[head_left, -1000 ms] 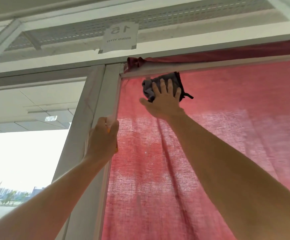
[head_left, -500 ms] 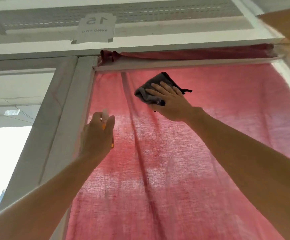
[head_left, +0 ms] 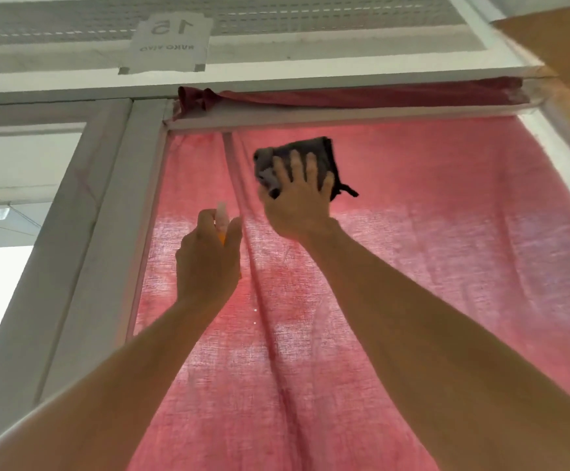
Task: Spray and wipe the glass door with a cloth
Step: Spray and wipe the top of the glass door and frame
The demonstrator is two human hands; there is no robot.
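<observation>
while the left hand (head_left: pixel 207 260) grips a spray bottle (head_left: pixel 222 220), the flat right hand (head_left: pixel 299 202) presses the cloth (head_left: pixel 302 153).

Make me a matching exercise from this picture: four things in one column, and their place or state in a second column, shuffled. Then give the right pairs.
Things:
1. grey cloth
2. spray bottle
3. red curtain
4. paper sign with "15"

Places or states:
A. taped to the panel above the door
B. hangs behind the glass, letting light through
C. gripped in the left hand, nozzle showing above the fingers
D. pressed to the glass under the spread right hand, near the top of the pane

Pairs: 1-D, 2-C, 3-B, 4-A
</observation>
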